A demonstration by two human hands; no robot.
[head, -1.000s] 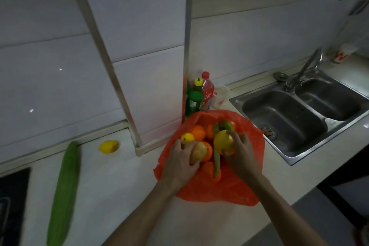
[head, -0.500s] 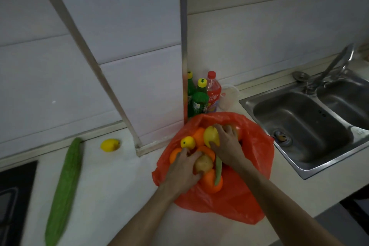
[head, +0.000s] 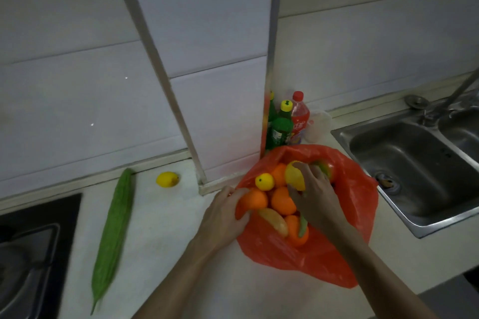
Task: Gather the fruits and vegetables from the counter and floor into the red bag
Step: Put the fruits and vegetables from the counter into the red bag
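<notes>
We are working in the thin red plastic bag (head: 311, 256), slack on the pale counter (head: 181, 254) beneath both hands: our left hand (head: 224, 215) is curling round a round orange fruit (head: 254, 199) at its left lip, our right hand (head: 317, 202) gripping a large yellow fruit (head: 293, 176) atop the pile. The film is looking flimsy and slippery, so we are favouring its bunched rim. Farther left of our left hand, a small yellow lemon (head: 167, 179) is suiting a cupped grasp, the long green gourd (head: 114, 225) a mid-length one.
</notes>
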